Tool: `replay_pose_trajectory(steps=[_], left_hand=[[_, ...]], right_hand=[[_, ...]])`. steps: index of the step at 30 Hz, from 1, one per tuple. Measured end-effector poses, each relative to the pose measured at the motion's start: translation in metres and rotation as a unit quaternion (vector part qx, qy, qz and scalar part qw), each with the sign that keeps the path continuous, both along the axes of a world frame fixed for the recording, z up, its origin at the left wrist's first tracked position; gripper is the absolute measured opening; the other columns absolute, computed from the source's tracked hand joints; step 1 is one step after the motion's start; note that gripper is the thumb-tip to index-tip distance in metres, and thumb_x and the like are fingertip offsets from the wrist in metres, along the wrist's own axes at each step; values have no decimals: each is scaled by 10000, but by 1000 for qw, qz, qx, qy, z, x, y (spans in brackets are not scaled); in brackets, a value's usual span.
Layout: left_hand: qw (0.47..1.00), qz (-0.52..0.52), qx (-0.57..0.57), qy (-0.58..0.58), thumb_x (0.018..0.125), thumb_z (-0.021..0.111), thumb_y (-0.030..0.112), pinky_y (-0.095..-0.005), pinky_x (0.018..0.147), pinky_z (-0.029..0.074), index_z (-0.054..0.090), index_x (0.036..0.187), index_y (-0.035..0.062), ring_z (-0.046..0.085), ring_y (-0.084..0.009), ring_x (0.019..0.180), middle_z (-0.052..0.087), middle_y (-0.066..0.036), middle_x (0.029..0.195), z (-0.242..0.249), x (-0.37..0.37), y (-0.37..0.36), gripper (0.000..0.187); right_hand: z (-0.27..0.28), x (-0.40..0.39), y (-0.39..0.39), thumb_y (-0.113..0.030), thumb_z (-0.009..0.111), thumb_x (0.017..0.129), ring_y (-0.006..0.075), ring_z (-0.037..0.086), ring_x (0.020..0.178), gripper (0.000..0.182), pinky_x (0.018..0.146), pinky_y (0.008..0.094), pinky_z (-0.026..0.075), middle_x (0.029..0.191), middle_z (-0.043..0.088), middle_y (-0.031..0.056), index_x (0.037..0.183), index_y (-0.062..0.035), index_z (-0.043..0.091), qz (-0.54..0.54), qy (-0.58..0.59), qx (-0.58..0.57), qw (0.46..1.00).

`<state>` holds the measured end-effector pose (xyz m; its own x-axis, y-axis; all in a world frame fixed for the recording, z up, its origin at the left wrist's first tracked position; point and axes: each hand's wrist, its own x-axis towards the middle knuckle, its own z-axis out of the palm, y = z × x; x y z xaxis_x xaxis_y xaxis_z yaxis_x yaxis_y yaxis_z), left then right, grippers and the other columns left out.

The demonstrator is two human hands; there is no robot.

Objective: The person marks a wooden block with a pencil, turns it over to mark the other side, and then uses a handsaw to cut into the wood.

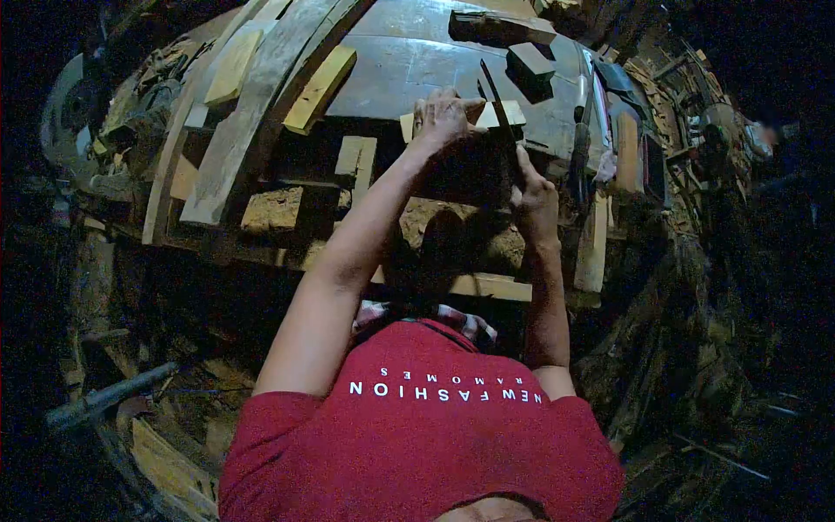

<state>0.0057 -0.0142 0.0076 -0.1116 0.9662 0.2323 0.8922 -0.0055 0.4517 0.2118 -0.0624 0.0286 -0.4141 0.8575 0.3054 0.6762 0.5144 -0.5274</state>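
My left hand [448,119] presses down with closed fingers on a short pale wood block [507,114], whose ends show on both sides of the hand. In my right hand [534,198] is the handle end of a hand saw [492,87], its dark narrow blade seen nearly edge-on and pointing away from me. The blade crosses the block's right part, right of my left hand. Whether its teeth have cut into the wood cannot be made out. The handle is mostly hidden by my fingers and shadow.
The block lies on a grey metal-topped bench [391,61]. Long planks [261,113] and a yellowish wood piece [320,90] lie to the left. Two dark blocks, one a grey-topped block [531,61], sit at the far side. Tools and scrap wood [626,152] crowd the right edge.
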Motion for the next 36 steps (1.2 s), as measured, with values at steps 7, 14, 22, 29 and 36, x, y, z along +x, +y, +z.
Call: replay_pose_trajectory(steps=[7, 14, 22, 29, 36], left_hand=[[984, 26, 158, 74, 546, 698, 519, -353, 636, 430, 615, 1003, 328, 524, -212, 787, 536, -21, 854, -12, 0, -1, 502], [993, 26, 90, 72, 548, 694, 529, -363, 678, 443, 587, 1040, 357, 534, -211, 804, 536, -27, 907, -2, 0, -2, 531], [975, -86, 124, -165, 652, 615, 525, -442, 753, 408, 561, 1088, 298, 505, -278, 912, 522, -104, 965, -89, -12, 47, 495], [999, -21, 30, -6, 672, 602, 510, -451, 766, 401, 560, 1092, 267, 495, -299, 931, 518, -117, 961, 8, -4, -4, 487], [999, -42, 10, 0, 704, 610, 440, -443, 752, 404, 554, 1099, 248, 493, -289, 910, 516, -108, 942, 27, 0, -18, 443]], right_hand=[[-3, -43, 71, -31, 474, 718, 292, 584, 757, 464, 673, 348, 453, 865, 581, 212, 1181, -59, 468, 19, 4, 37, 999], [17, -13, 6, -1, 479, 708, 256, 591, 744, 521, 677, 317, 452, 881, 584, 206, 1219, -92, 449, -15, -16, -48, 999], [14, -28, 45, -47, 491, 725, 312, 573, 734, 470, 674, 345, 442, 813, 564, 221, 1194, -67, 466, 1, -9, -18, 1000], [14, -13, 6, -71, 521, 721, 322, 582, 702, 505, 635, 376, 459, 786, 570, 220, 1219, -103, 441, -1, 5, -1, 1000], [3, -20, 32, -6, 508, 709, 292, 595, 733, 522, 683, 331, 459, 877, 574, 239, 1223, -76, 445, -15, -13, -17, 1000]])
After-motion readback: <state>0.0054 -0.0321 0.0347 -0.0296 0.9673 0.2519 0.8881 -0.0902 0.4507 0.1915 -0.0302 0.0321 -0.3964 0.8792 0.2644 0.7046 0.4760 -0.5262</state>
